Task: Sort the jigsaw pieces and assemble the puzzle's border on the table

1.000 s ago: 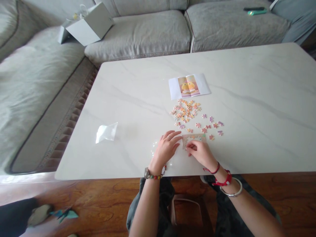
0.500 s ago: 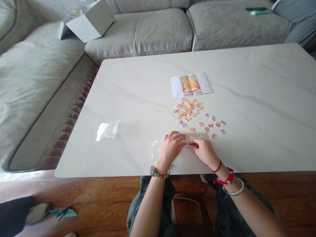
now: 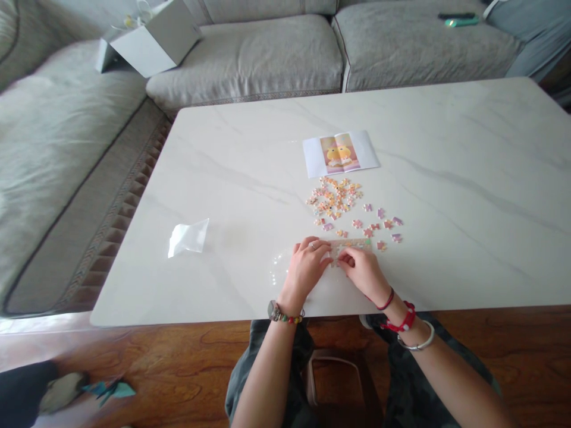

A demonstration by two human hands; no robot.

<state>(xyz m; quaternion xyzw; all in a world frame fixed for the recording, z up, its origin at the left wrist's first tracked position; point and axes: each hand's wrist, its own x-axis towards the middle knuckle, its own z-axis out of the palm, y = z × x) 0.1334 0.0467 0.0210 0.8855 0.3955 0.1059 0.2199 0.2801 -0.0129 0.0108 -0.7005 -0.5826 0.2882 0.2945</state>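
A short joined strip of jigsaw pieces [image 3: 352, 244] lies near the front edge of the white marble table [image 3: 250, 178]. My left hand [image 3: 306, 266] rests at its left end, fingertips bent onto it. My right hand [image 3: 363, 270] presses on the strip from the front, fingers curled over a piece. A heap of loose pastel pieces [image 3: 334, 198] lies just behind, with a few scattered pieces [image 3: 383, 226] to its right. Farther back lies the reference picture sheet [image 3: 339, 153].
A crumpled clear plastic bag [image 3: 188, 238] lies on the table's left part. A grey sofa [image 3: 250, 53] wraps the far and left sides, with a white box [image 3: 149, 38] and a remote [image 3: 459, 18] on it. Someone's foot [image 3: 62, 389] shows at lower left on the wooden floor.
Both hands have closed in on the joined strip, the left hand's fingers sliding right onto its end. The view has shifted slightly.
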